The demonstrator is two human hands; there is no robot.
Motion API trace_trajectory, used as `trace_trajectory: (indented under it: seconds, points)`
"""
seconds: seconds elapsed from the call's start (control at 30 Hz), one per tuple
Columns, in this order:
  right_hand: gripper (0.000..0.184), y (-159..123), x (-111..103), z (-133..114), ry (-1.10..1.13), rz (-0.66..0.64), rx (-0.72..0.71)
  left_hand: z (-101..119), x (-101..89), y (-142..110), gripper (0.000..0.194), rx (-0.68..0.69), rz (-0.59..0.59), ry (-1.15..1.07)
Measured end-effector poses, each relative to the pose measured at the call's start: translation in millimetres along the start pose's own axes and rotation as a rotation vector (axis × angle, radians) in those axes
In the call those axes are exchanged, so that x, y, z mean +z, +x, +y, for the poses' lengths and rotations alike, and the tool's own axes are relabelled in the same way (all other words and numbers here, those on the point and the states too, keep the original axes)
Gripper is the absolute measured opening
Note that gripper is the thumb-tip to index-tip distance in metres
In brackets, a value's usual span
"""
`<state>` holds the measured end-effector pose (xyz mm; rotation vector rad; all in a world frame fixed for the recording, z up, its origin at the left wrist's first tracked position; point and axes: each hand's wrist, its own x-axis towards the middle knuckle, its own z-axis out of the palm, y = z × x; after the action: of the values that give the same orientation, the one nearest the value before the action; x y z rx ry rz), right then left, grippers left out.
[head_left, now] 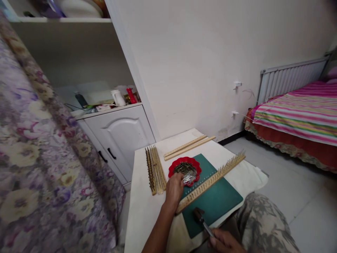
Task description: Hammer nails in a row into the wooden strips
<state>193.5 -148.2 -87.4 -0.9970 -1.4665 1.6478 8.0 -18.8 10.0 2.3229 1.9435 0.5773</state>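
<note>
My left hand (174, 186) is at the near-left rim of a scalloped red bowl (172, 164), its fingertips together at the nails (187, 170) inside; whether it pinches one is hidden. In my right hand (223, 241) is a hammer (203, 221), gripped by the handle with its dark head over the green mat (222, 200). A long wooden strip (207, 185) lies diagonally across the mat, with a row of nails standing up along it. The strip's near end is beside my left wrist.
Several nailed wooden strips (156, 172) lie at the table's left side. Two more wooden strips (188, 147) rest at the back of the white table (143, 225). A floral curtain (65, 147) hangs left; a cabinet (121, 137) stands behind. A bed (297, 112) is at right.
</note>
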Motion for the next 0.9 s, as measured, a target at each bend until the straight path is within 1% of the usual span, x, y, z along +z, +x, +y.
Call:
trace_trajectory:
  seconds: [0.1,0.17,0.27,0.37,0.53,0.7,0.9]
  points:
    - [0.058,-3,3,3,0.035,-0.012,0.040,-12,1.1,-23,0.015,-0.025,0.139,-0.194]
    - [0.055,-5,5,3,0.072,-0.006,0.064,-20,3.3,-40,0.014,-0.066,0.172,-0.281]
    - [0.050,-9,7,-2,0.105,0.010,0.086,-25,5.6,-65,0.014,-0.105,0.157,-0.333]
    - [0.048,-11,8,-10,0.098,-0.008,0.102,-21,6.0,-81,0.015,-0.106,0.118,-0.308]
    - [0.049,-11,9,-14,0.099,-0.025,0.128,-12,7.9,-85,0.018,-0.059,0.080,-0.214]
    - [0.049,-11,9,-12,0.137,-0.022,0.118,-9,10.8,-82,0.020,-0.063,0.040,-0.091]
    - [0.048,-10,8,-10,0.136,-0.016,0.106,-4,4.8,-76,0.020,-0.043,-0.032,-0.022]
